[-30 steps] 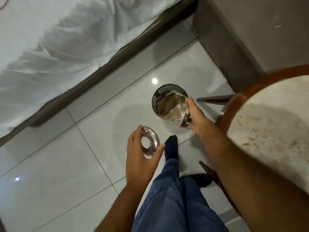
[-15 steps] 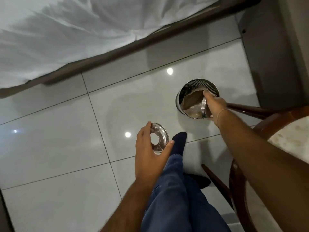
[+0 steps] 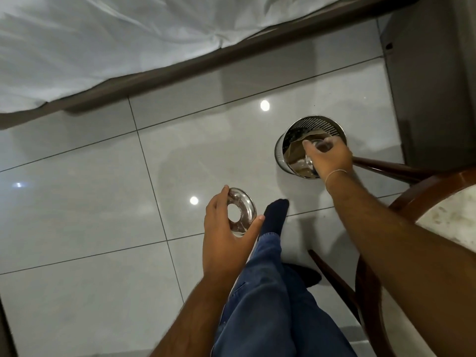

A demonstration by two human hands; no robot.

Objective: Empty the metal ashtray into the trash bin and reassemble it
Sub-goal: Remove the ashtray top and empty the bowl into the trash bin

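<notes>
Head view: the right hand (image 3: 328, 158), at two o'clock, grips the ashtray bowl (image 3: 310, 161) tipped over the trash bin (image 3: 313, 124) so ash falls inside. The left hand (image 3: 224, 228), centre, pinches the ring lid (image 3: 242, 215) aside, clear for reassembly.

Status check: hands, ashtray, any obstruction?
Left hand holds shiny ring-shaped metal ashtray lid. Right hand tips metal ashtray bowl over perforated metal trash bin. Nothing blocking.
</notes>
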